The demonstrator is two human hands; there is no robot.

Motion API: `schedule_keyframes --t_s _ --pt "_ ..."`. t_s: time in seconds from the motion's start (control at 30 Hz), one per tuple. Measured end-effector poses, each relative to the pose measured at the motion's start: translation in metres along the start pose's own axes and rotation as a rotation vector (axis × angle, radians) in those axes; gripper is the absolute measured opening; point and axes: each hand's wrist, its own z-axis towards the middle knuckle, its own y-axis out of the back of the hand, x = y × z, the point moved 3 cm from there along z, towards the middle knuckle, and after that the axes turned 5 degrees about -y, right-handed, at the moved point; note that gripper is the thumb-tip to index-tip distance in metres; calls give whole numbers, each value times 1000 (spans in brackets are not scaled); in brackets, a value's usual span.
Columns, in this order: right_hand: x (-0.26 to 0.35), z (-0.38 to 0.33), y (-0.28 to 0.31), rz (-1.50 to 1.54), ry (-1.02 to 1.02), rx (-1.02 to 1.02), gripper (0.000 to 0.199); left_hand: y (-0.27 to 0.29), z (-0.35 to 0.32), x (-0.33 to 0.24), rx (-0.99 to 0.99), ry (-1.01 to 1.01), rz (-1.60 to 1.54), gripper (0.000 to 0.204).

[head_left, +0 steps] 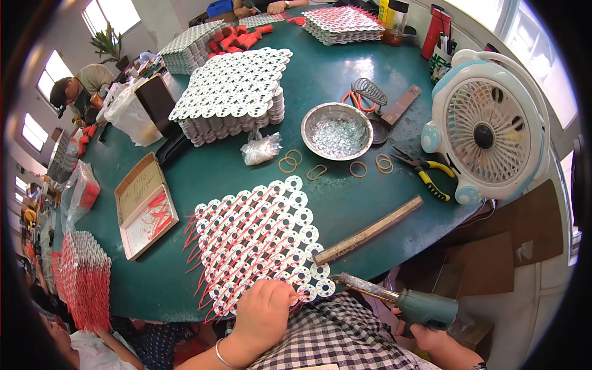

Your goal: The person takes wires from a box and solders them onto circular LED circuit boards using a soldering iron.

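Observation:
My left hand [262,311], a metal bangle at its wrist, rests at the near edge of a panel of round white circuit boards [253,213]. Thumb and fingertips pinch a thin red wire. Rows of such red wires [213,262] lie slantwise across the panel and hang past its left side; the last columns on the right have none. My right hand [425,338] is closed round the grip of a green soldering gun [428,308]. The gun's metal tip points left, close to the panel's lower right corner.
A wooden strip [370,229] lies right of the panel. Beyond are a metal bowl [337,154] of small bits, rubber bands, yellow-black pliers [431,176] and a fan [493,129]. An open cardboard box [146,206] holds red wires. Board stacks [231,92] stand farther back; other people sit around.

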Motion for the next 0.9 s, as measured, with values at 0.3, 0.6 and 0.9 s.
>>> schedule_keyframes --t_s 0.3,0.6,0.9 --pt "-10 -7 3 13 -19 -115 40 11 6 0 33 -80 -27 18" --pt "3 1 2 -56 -48 -69 45 5 29 -12 -120 -155 27 18" --pt "1 4 2 -158 87 -66 38 -18 30 -9 -58 -175 37 13"
